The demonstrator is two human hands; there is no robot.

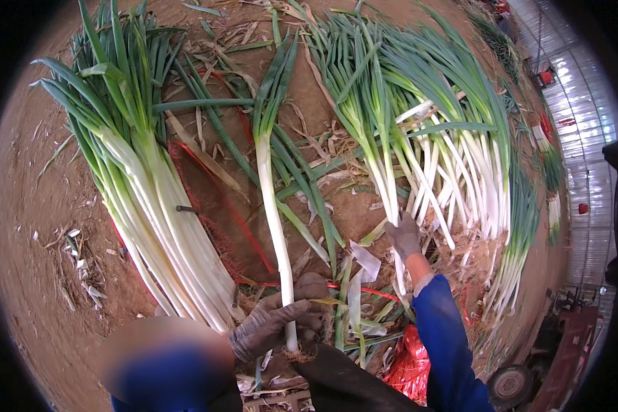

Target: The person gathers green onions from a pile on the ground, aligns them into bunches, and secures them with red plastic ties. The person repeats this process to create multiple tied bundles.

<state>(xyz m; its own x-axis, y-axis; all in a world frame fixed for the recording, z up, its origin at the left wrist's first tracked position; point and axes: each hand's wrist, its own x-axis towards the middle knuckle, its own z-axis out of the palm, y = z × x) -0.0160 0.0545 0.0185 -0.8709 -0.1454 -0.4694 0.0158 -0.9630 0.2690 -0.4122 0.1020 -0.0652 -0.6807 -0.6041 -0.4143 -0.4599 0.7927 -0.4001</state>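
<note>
My left hand (273, 322), in a grey work glove, closes around the lower white shaft of a single large green onion (274, 211), whose roots hang just below the fingers. To the right, my right hand (404, 237), gloved with a blue sleeve behind it, grips the white shafts of green onions (389, 190) at the near side of a loose pile. That pile of green onions (474, 170) lies with its leaves away from me. On the left a thick bundle of cleaned green onions (170, 232) rests beside short metal pegs (187, 209).
Red twine (237, 216) runs over the soil among stripped leaves and husks. Shiny red plastic strapping (412, 365) lies near my legs. More green onions (515, 268) lie farther right. A wheel (510, 383) of a vehicle shows at lower right, beside a translucent wall (587, 154).
</note>
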